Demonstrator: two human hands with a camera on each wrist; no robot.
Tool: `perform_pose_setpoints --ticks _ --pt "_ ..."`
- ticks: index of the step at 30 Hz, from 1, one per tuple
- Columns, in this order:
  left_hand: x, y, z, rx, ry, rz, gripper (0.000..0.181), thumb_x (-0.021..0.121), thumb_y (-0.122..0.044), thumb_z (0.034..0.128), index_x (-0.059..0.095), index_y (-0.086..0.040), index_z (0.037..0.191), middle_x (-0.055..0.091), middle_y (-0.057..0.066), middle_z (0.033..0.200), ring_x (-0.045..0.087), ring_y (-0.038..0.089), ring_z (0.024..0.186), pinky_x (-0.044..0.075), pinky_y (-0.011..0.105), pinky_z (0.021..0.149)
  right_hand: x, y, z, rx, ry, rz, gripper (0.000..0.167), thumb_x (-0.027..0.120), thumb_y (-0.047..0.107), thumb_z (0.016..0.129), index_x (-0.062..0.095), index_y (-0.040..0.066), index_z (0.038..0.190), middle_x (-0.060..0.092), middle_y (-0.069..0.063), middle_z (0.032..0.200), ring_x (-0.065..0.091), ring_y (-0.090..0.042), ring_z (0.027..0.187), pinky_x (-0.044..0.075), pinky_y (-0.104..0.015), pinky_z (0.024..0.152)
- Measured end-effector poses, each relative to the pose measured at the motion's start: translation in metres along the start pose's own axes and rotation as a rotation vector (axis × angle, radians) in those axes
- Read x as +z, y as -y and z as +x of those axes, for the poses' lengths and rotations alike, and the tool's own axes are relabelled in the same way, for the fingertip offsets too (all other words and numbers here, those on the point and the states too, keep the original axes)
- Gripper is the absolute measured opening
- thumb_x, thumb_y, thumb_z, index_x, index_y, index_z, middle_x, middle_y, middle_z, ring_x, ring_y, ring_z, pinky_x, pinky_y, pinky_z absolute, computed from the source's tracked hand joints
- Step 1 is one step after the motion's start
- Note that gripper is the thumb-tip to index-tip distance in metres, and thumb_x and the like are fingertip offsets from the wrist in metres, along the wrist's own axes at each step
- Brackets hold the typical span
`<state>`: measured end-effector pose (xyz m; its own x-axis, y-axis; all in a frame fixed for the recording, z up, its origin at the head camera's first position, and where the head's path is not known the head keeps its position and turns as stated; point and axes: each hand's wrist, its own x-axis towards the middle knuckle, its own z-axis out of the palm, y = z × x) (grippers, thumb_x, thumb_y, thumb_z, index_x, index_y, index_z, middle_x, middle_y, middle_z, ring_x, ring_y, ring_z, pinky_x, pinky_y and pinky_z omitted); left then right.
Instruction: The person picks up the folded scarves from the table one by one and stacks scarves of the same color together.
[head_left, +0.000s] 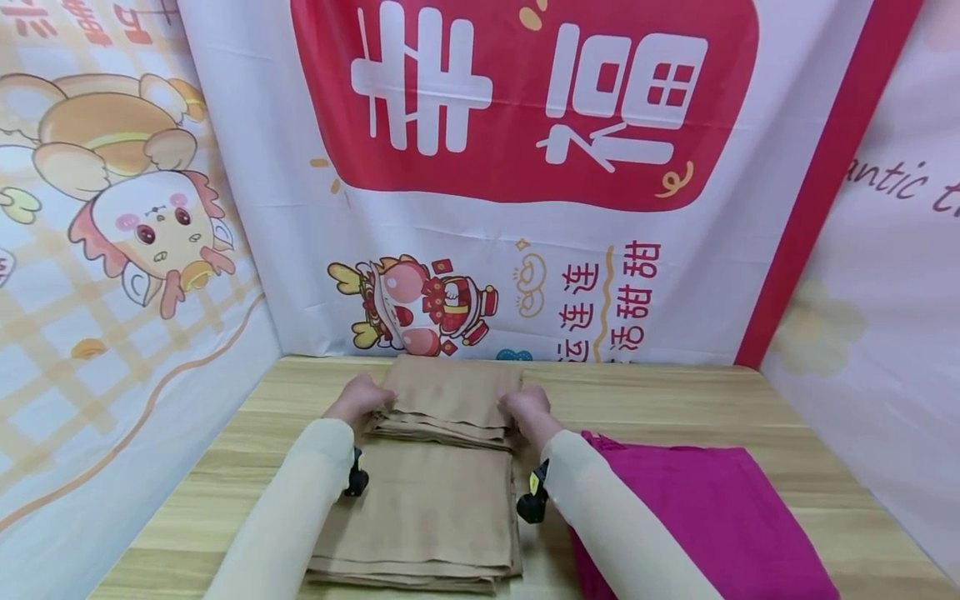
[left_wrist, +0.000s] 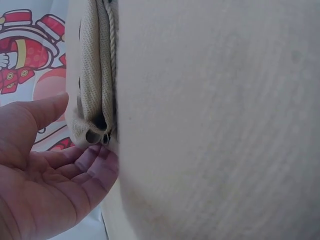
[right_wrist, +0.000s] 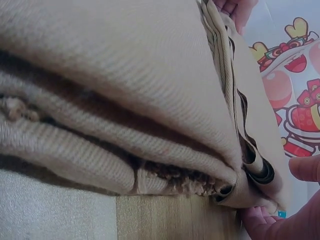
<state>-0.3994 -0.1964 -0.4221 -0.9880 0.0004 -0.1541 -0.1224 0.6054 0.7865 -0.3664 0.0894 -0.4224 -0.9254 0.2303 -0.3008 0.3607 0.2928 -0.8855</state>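
A beige scarf (head_left: 427, 500) lies folded in layers on the table, its far part (head_left: 453, 387) doubled into a smaller stack. My left hand (head_left: 362, 396) holds the left edge of that far stack. In the left wrist view, the fingers (left_wrist: 95, 170) curl under the folded edge and the thumb points towards it. At the stack's right edge, my right hand (head_left: 528, 406) grips the cloth. The right wrist view shows its fingertips (right_wrist: 257, 217) under the layers, with the thumb standing off. Fringe shows between the near layers there.
A folded magenta scarf (head_left: 712, 508) with tassels lies to the right, partly behind my right forearm. The wood-grain table (head_left: 637, 396) ends at a white and red printed cloth backdrop (head_left: 525, 225). Printed cloths hang on both sides.
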Motion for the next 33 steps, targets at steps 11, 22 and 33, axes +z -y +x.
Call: perform_pose_setpoints --ticks 11,22,33 --pt "0.003 0.004 0.004 -0.080 0.075 -0.142 0.028 0.053 -0.017 0.0968 0.058 0.004 0.080 0.053 0.005 0.057 0.042 0.013 0.042 0.038 0.025 0.041 -0.003 -0.003 0.003 0.002 -0.006 0.012 0.020 0.062 0.007 0.085 0.053 0.005 0.068 0.049 -0.008 0.065 0.049 -0.023 0.057 0.041 -0.029 0.047" --pt "0.007 0.002 0.005 -0.049 0.014 -0.037 0.027 0.047 -0.020 0.0993 0.048 -0.001 0.080 0.043 0.003 0.061 0.038 0.011 0.044 0.034 0.024 0.043 -0.003 -0.007 0.006 0.047 0.012 0.058 0.017 0.062 0.012 0.090 0.056 0.002 0.077 0.052 -0.010 0.074 0.051 -0.025 0.067 0.042 -0.033 0.058" --pt "0.008 0.005 0.012 -0.050 0.031 0.009 0.041 0.050 -0.022 0.0949 0.046 0.014 0.113 0.048 0.027 0.109 0.049 0.028 0.079 0.041 0.030 0.063 0.001 -0.011 0.013 0.041 -0.003 0.052 0.016 0.063 0.011 0.089 0.054 0.002 0.079 0.051 -0.011 0.078 0.051 -0.026 0.071 0.042 -0.033 0.061"
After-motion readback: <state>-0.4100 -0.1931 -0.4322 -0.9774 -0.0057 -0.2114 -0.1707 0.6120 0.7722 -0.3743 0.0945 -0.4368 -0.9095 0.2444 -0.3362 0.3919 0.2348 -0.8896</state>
